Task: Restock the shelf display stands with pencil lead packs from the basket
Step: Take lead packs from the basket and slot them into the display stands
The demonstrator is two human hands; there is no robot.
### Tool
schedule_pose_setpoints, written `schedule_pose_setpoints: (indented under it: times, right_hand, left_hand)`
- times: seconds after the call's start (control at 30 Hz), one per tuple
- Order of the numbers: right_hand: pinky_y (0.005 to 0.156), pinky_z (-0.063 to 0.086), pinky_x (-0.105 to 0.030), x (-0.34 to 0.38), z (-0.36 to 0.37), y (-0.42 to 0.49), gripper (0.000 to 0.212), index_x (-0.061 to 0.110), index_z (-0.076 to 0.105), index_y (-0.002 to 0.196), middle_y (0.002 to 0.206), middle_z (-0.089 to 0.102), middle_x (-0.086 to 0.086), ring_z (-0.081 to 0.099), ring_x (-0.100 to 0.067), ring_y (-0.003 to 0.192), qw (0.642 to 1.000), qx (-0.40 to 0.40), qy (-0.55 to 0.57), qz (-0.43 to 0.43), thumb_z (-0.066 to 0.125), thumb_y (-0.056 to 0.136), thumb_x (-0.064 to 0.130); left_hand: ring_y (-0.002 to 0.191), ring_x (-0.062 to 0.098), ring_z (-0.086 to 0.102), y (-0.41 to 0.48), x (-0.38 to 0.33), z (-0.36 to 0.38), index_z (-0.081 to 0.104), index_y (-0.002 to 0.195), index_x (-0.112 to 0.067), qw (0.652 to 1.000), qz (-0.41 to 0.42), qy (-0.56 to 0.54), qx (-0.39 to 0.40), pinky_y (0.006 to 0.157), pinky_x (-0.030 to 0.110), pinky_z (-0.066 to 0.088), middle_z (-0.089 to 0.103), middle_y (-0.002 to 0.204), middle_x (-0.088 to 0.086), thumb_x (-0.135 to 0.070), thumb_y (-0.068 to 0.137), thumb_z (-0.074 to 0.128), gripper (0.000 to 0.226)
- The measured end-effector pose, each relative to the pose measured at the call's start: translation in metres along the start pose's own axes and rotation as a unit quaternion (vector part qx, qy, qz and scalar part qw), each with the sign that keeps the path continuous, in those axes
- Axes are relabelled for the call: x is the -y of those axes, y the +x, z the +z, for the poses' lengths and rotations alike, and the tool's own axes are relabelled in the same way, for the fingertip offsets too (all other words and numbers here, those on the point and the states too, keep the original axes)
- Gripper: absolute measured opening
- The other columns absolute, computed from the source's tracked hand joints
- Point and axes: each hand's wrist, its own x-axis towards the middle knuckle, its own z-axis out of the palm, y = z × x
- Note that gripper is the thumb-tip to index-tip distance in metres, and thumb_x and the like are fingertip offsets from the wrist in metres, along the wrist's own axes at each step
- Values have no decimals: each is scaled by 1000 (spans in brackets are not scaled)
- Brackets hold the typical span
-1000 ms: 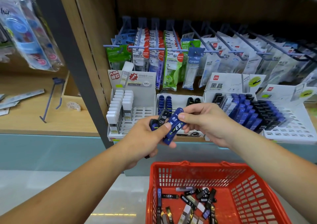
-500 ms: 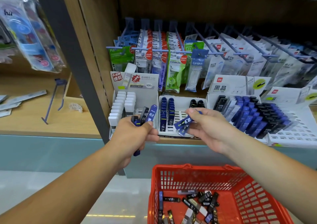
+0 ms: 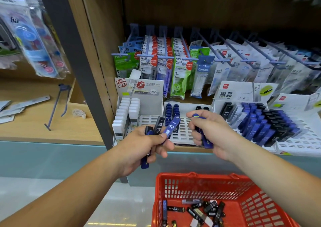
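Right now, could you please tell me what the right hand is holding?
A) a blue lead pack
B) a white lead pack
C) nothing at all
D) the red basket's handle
A: the right hand curls its fingers round a blue lead pack, whose ends stick out above and below the fist, in front of the middle display stand.

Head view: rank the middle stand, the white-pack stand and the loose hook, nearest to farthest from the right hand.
From the right hand, which grips a blue pack:
1. Middle stand: directly behind the hand.
2. White-pack stand: the next stand to the left.
3. Loose hook: far left, on the left shelf.
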Motion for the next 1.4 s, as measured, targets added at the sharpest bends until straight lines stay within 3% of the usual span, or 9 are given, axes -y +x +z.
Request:
schedule_pose_setpoints:
  times: [0.13,0.33,0.43,0.53,0.67,0.9,1.07,1.27,1.4]
  right_hand:
    - [50,12,-28,5,-4,-9,14,14,71,108,57,36,-4,17,-12,47,996,68,-24,-46,65,100,24]
    - [49,10,-31,8,-8,-12,20,18,76,113,56,33,-4,16,-13,44,983,159,-31,-87,64,98,13]
    - [48,11,-27,4,-7,-10,15,14,74,110,50,29,-1,17,-12,41,987,140,-30,-76,62,101,11]
    - [45,16,-22,5,-7,-6,10,11,69,95,47,30,2,18,-13,39,993,72,-58,-73,64,101,18]
    - [46,37,-20,11,-15,2,11,18,73,86,59,57,3,41,-10,44,937,-43,-288,-193,77,90,27]
    - [58,46,-25,-8,-5,17,12,30,71,82,78,66,1,52,-6,57,903,-47,-354,-238,82,85,32]
    - [72,53,-40,-18,-3,27,11,38,69,86,75,62,11,56,-16,70,865,-26,-421,-273,80,86,38]
    - [75,53,-41,-20,-5,33,9,31,71,85,79,70,2,61,-23,73,872,2,-390,-296,80,87,31]
    - [71,54,-43,-19,-6,34,11,33,69,85,73,67,5,61,-22,70,852,24,-420,-311,79,88,29]
  left_hand:
    - [53,18,46,1,-2,2,63,119,3,999,-21,-37,25,42,24,25,64,77,14,-12,103,57,23]
    - [46,9,28,0,-8,4,68,117,-3,983,-78,-140,94,41,21,17,40,66,1,-20,102,52,28]
    - [45,11,33,1,-10,3,69,116,-2,985,-70,-133,87,39,21,20,46,66,4,-20,103,51,29]
    - [55,17,56,4,-5,4,67,113,0,995,-55,-88,7,40,22,23,71,84,17,-19,106,52,25]
    - [60,15,58,6,1,-2,72,110,0,997,-42,-4,-58,44,25,23,66,76,8,-14,104,55,23]
    - [49,15,39,4,0,-2,74,113,-19,999,-32,12,-30,46,25,30,46,64,0,-35,106,56,26]
    - [50,13,30,6,-1,-3,72,103,-10,998,-32,-51,-13,45,25,24,40,66,-1,-42,101,61,34]
    - [59,24,57,3,-8,-3,59,81,-16,992,-32,-118,-13,54,34,52,47,64,5,-52,102,52,42]
    - [62,21,56,3,-9,-5,58,80,-20,996,-22,-79,-38,62,34,51,50,66,2,-60,102,46,47]
